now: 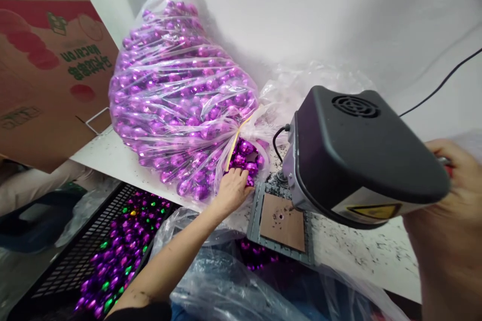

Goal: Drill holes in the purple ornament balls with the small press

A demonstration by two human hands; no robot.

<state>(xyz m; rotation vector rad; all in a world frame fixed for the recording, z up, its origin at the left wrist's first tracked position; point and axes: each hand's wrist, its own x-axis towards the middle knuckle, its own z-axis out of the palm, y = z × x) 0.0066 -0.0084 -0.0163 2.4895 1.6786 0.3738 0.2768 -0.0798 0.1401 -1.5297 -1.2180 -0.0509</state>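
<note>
My left hand (234,189) is at the mouth of a clear plastic bag (176,80) full of shiny purple faceted balls. Its fingers are bent against the loose purple balls (246,153) in the opening, and their tips are hidden. On the right, my right hand (457,175) is closed around the handle of a black-housed bench press (369,145), with a bit of red showing at the grip. Below the housing is the press's grey base plate (254,223), carrying a brown square pad (284,223) with a small hole in it.
A black crate (90,241) of purple and green balls stands below the table's left edge. Behind it leans a printed cardboard box (48,70). Clear plastic (226,281) hangs over the front edge. Dark scraps litter the white tabletop (365,251). A cable (444,83) runs behind the press.
</note>
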